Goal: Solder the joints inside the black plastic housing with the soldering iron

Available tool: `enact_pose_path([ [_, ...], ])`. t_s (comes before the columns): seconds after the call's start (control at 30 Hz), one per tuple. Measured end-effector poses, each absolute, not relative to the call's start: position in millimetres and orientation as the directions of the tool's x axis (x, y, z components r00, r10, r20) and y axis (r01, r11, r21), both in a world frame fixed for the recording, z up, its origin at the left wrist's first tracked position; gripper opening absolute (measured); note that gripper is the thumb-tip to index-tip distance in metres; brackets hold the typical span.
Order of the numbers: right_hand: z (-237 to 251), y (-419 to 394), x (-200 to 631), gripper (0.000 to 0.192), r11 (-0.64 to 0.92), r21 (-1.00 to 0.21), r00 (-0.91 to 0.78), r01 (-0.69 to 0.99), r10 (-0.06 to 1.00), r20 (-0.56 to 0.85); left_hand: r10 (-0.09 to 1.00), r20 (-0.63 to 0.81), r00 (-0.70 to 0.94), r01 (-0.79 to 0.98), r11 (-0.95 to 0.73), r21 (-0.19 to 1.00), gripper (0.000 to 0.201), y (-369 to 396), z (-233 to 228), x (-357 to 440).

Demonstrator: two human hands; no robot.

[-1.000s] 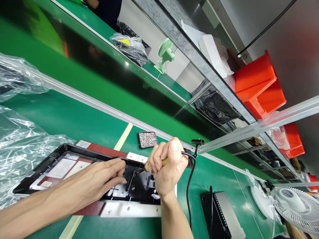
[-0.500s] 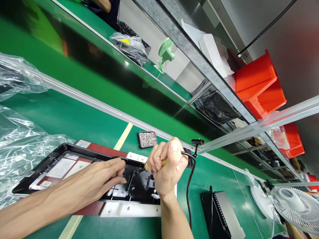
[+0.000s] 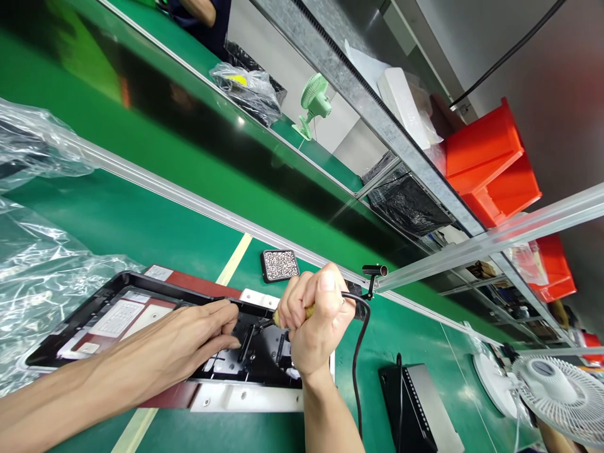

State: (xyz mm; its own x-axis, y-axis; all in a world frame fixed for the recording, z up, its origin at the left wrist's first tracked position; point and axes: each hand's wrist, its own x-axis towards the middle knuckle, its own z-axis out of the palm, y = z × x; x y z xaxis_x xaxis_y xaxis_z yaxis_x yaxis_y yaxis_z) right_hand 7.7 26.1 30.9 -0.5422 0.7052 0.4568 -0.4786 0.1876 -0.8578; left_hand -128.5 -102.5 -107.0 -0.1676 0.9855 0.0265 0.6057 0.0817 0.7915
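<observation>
Head view: a corded tool was clamped in the fist of the right hand, tip lowered into the black housing. The left hand was laid flat on that housing, fingers extended, nothing gripped. A white fixture was seen underneath, on the green bench.

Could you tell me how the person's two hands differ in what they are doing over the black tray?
The right hand is clenched in a fist around a corded tool; the left hand lies flat with fingers extended. The right hand stands upright at the tray's end; the left hand reaches in sideways. Both meet over the black tray.
</observation>
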Motion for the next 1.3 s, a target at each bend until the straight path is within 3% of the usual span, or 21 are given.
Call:
enact_pose_path([
  [0.9, 31, 33, 14, 0.062, 0.202, -0.875, -0.6, -0.441, 0.659, 0.454, 0.98, 0.074, -0.186, 0.612, 0.056, 0.789, 0.041, -103, -118, -128],
  [1.3, 34, 37, 16, 0.06, 0.149, -0.875, -0.651, -0.461, 0.614, 0.447, 0.985, 0.048, -0.167, 0.612, 0.065, 0.788, 0.038, -101, -99, -130],
])
